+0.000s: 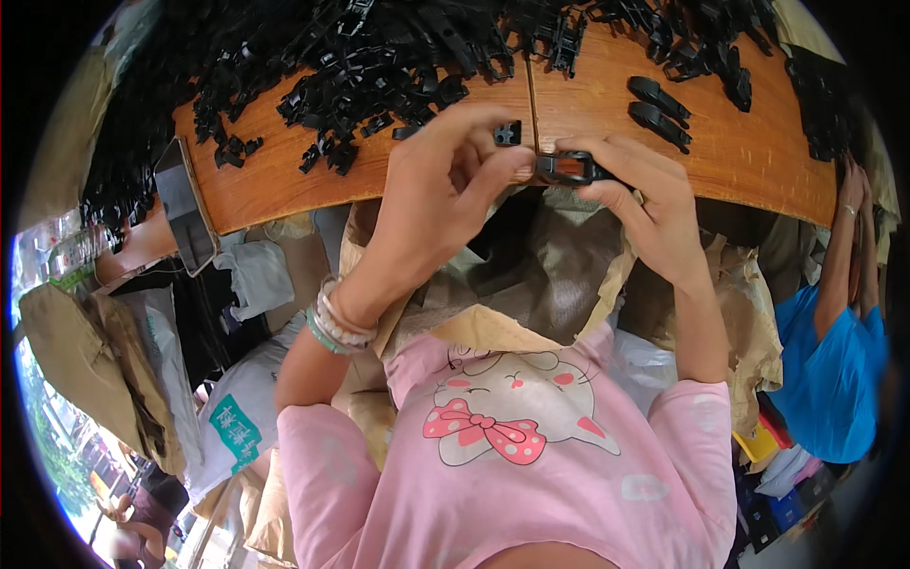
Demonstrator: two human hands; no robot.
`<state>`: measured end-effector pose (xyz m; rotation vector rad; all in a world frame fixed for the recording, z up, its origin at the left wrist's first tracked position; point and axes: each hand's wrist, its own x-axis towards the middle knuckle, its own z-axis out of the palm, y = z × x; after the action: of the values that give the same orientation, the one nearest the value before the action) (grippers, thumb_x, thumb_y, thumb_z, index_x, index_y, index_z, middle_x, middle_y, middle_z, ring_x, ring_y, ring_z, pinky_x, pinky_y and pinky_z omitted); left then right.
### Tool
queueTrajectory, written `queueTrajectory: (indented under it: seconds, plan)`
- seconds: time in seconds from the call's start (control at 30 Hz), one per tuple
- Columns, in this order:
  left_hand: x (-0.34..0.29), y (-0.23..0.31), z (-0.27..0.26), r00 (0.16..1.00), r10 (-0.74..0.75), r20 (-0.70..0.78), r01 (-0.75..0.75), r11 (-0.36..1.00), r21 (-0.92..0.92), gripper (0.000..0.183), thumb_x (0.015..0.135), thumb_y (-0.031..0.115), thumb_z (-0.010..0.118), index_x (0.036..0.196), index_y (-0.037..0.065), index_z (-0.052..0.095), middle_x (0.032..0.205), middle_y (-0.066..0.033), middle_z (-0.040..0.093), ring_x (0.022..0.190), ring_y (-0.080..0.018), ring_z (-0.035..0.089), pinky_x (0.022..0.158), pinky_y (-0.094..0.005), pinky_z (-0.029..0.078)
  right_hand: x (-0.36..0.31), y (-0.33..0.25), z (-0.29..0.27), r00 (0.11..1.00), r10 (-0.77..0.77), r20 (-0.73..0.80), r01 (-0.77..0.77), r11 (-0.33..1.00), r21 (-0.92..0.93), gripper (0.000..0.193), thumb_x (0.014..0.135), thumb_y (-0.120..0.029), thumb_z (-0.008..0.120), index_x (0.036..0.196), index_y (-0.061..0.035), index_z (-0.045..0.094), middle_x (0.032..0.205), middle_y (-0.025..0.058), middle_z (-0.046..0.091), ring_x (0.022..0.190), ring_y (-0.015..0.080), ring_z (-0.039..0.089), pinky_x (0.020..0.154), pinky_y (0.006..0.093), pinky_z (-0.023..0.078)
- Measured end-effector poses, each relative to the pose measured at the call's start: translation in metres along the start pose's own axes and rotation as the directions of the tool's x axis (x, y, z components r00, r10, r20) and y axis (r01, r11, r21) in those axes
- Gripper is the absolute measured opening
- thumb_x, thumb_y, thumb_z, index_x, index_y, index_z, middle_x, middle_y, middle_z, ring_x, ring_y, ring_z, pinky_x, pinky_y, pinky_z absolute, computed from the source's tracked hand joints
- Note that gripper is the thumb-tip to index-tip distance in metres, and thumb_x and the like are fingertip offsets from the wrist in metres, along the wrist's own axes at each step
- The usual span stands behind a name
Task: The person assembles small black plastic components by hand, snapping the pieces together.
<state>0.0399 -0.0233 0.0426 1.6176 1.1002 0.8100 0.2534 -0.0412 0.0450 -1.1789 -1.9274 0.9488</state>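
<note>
My left hand (445, 185) is closed, with a small black plastic piece (508, 133) at its fingertips. Its thumb tip comes right up beside a longer black plastic part (567, 169) with an open slot through its middle. That slotted part is pinched between the thumb and fingers of my right hand (649, 204). Both hands are raised over the near edge of the wooden table (777, 142). Beyond the right hand, a pair of curved black plastic parts (659, 114) lie side by side on the tabletop.
A large heap of black plastic parts (360, 90) covers the table's far left side; more parts (711, 52) lie at the far right. An open brown paper sack (483, 327) is below my hands. A person in a blue shirt (829, 370) is at the right.
</note>
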Motion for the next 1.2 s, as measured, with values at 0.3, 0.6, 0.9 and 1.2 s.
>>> queueTrajectory:
  seconds: [0.3, 0.6, 0.9, 1.2]
  plan:
    - [-0.006, 0.013, 0.003, 0.881, -0.190, 0.433, 0.422, 0.729, -0.539, 0.028, 0.092, 0.020, 0.059, 0.094, -0.008, 0.061, 0.081, -0.0103, 0.061, 0.060, -0.0137, 0.062, 0.049, -0.0230, 0.049, -0.005, -0.001, 0.007, 0.976, -0.220, -0.001, 0.217, 0.963, -0.161, 0.045, 0.069, -0.003, 0.069, 0.113, -0.0067, 0.062, 0.085, 0.0088, 0.060, 0.075, 0.0253, 0.059, 0.064, 0.0341, 0.046]
    - [-0.010, 0.010, 0.009, 0.899, -0.134, 0.416, 0.351, 0.788, -0.505, 0.026, 0.090, 0.016, 0.060, 0.100, -0.008, 0.062, 0.084, -0.0108, 0.062, 0.064, -0.0149, 0.063, 0.052, -0.0252, 0.052, -0.010, -0.005, 0.000, 0.966, -0.259, 0.014, 0.256, 0.943, -0.215, 0.047, 0.065, -0.003, 0.070, 0.112, -0.0030, 0.063, 0.082, 0.0109, 0.058, 0.070, 0.0268, 0.055, 0.061, 0.0335, 0.043]
    - [-0.011, 0.008, 0.009, 0.911, -0.090, 0.402, 0.325, 0.755, -0.569, 0.036, 0.089, 0.027, 0.062, 0.101, -0.007, 0.060, 0.071, -0.0110, 0.061, 0.056, -0.0147, 0.059, 0.050, -0.0240, 0.048, -0.004, -0.012, -0.001, 0.934, -0.358, -0.006, 0.335, 0.879, -0.339, 0.045, 0.066, -0.005, 0.070, 0.110, -0.0045, 0.065, 0.080, 0.0097, 0.058, 0.066, 0.0245, 0.054, 0.056, 0.0327, 0.040]
    - [-0.017, 0.004, 0.027, 0.947, -0.246, 0.205, 0.314, 0.835, -0.452, 0.019, 0.089, 0.014, 0.062, 0.092, -0.005, 0.063, 0.072, -0.0045, 0.060, 0.059, -0.0091, 0.057, 0.049, -0.0225, 0.043, -0.012, -0.001, 0.011, 0.969, -0.240, -0.051, 0.202, 0.898, -0.392, 0.039, 0.067, -0.013, 0.072, 0.105, -0.0065, 0.064, 0.083, 0.0044, 0.057, 0.076, 0.0245, 0.056, 0.066, 0.0362, 0.040]
